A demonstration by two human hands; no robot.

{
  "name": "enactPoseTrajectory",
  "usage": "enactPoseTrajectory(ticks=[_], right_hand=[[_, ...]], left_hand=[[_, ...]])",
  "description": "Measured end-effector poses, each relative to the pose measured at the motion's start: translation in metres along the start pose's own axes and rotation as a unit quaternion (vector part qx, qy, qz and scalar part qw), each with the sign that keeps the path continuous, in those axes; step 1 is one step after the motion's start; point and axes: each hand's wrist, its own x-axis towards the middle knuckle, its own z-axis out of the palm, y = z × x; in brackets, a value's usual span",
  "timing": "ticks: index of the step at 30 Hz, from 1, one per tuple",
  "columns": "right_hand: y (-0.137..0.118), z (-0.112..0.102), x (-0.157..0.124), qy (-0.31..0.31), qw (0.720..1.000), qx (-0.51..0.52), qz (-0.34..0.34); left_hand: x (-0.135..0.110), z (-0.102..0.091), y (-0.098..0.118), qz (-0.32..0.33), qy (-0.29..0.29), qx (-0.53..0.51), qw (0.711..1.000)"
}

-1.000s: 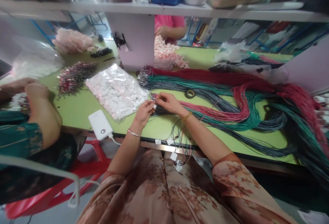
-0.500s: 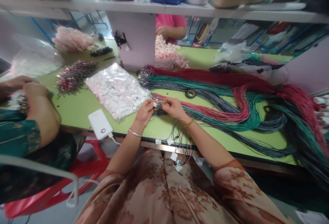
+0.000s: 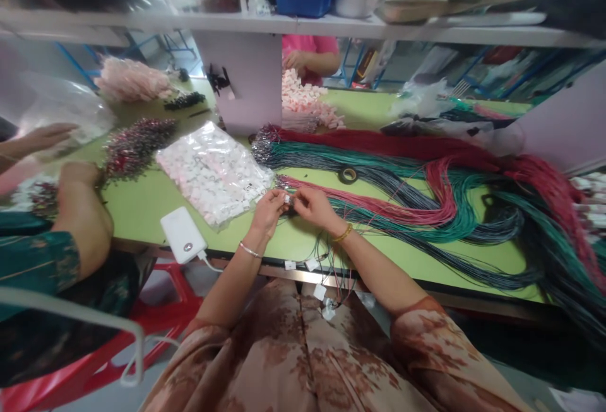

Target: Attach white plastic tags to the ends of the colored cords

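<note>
On the green bench [image 3: 137, 210], the left hand [image 3: 269, 209] pinches a small white connector [image 3: 286, 198]. At its three o'clock, the right hand [image 3: 313, 205] pinches the near ends of the coloured wires [image 3: 379, 206] against it, apparently seating one. A bag of connectors [image 3: 213, 172] lies at ten o'clock.

- The left hand [image 3: 269, 209] and right hand [image 3: 312, 205] met above the table [image 3: 142, 204], near its front edge, with a small connector [image 3: 286, 198] between their fingertips.
- A bag of connectors [image 3: 213, 172] lay just left of the left hand.
- A power bank [image 3: 182, 235] sat before the bag, at the front edge.
- Wire bundles [image 3: 426, 191] stretched from the hands across the table's right half.
- A tape roll [image 3: 348, 175] lay among them, behind the right hand.
- A heap of short wires [image 3: 137, 144] lay left of the bag, beside a co-worker's hand [image 3: 80, 175].
- An upright panel [image 3: 246, 81] stood behind the bag, under a shelf [image 3: 331, 24].
</note>
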Motion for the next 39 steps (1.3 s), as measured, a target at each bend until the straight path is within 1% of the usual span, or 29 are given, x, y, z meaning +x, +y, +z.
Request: enactPoseTrajectory(ticks=[2,4,6,8,10,12,14,16,19,21,24,26,28,30,33,36,39], right_hand=[[0.0,-0.001,-0.001,-0.005,1.0,-0.023,0.012],[0.004,-0.003,0.002,-0.022,0.999,-0.016,0.017],[0.013,-0.008,0.012,-0.041,0.999,0.014,0.023],[0.027,-0.013,0.027,-0.037,0.998,0.021,0.046],[0.041,-0.018,0.042,-0.017,0.995,-0.047,0.092],[0.053,-0.019,0.053,-0.034,0.982,-0.119,0.145],[0.061,-0.017,0.058,-0.056,0.972,-0.146,0.174],[0.066,-0.015,0.059,-0.058,0.973,-0.147,0.17],[0.069,-0.012,0.058,-0.053,0.977,-0.159,0.134],[0.069,-0.011,0.06,-0.068,0.975,-0.172,0.122],[0.068,-0.009,0.062,-0.089,0.968,-0.199,0.123],[0.069,-0.011,0.062,-0.076,0.966,-0.222,0.111],[0.071,-0.015,0.06,-0.051,0.964,-0.239,0.107],[0.073,-0.022,0.058,-0.02,0.968,-0.222,0.117],[0.068,-0.029,0.059,0.012,0.986,-0.128,0.107],[0.049,-0.027,0.065,0.012,0.998,-0.014,0.063],[0.024,-0.022,0.07,-0.012,0.995,0.086,0.043]], left_hand=[[0.0,0.0,-0.001,-0.004,-0.003,0.021,1.0],[0.0,0.0,-0.002,-0.008,-0.001,0.036,0.999],[0.001,0.0,-0.001,-0.007,0.006,0.035,0.999],[0.002,0.0,0.0,-0.006,0.013,0.026,1.0],[0.002,-0.001,0.002,-0.009,0.013,0.023,1.0],[0.002,-0.001,0.004,-0.016,0.009,0.026,0.999],[0.0,-0.002,0.005,-0.021,0.006,0.028,0.999],[-0.001,-0.002,0.005,-0.024,0.003,0.027,0.999],[-0.002,0.0,0.005,-0.031,-0.007,0.027,0.999],[-0.002,0.0,0.004,-0.036,-0.01,0.03,0.999],[-0.002,0.0,0.004,-0.047,-0.013,0.034,0.998],[-0.002,0.0,0.004,-0.051,-0.014,0.036,0.998],[-0.003,-0.001,0.004,-0.051,-0.013,0.037,0.998],[-0.003,-0.001,0.004,-0.048,-0.015,0.037,0.998],[-0.003,0.0,0.005,-0.037,-0.021,0.03,0.999],[-0.003,0.001,0.005,-0.028,-0.028,0.02,0.999],[-0.002,0.0,0.005,-0.027,-0.027,0.006,0.999]])
